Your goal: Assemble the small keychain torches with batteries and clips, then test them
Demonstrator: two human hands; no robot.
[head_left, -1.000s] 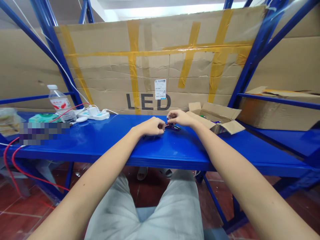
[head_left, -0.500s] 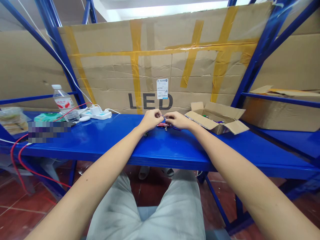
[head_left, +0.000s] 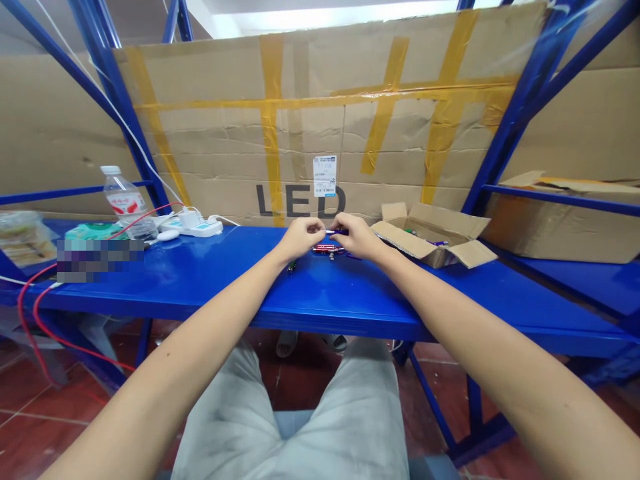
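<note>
Over the blue table (head_left: 200,267) my two hands meet at a slim purple pen (head_left: 341,232) with a silver-white end. The right hand (head_left: 356,235) is closed round its purple barrel. With fingertips pinched at the silver end, my left hand (head_left: 303,237) is closed too; whether a small part sits inside that pinch is hidden. Just below the hands lie shiny red barrels (head_left: 326,249) that look like pen bodies, with a small metallic piece (head_left: 332,257) beside them. A small dark green piece (head_left: 291,267) rests near my left wrist.
An open cardboard box (head_left: 435,233) with several pen-like pieces stands to the right. On the left are a power strip (head_left: 197,228), a water bottle (head_left: 125,203), a green packet (head_left: 95,231) and red cables (head_left: 45,320). A large carton (head_left: 225,147) marked LED closes off the back.
The hands have drawn slightly apart, and the purple pen with its silver end now shows between them. The green piece by my left wrist is more visible. The red barrels stay put.
</note>
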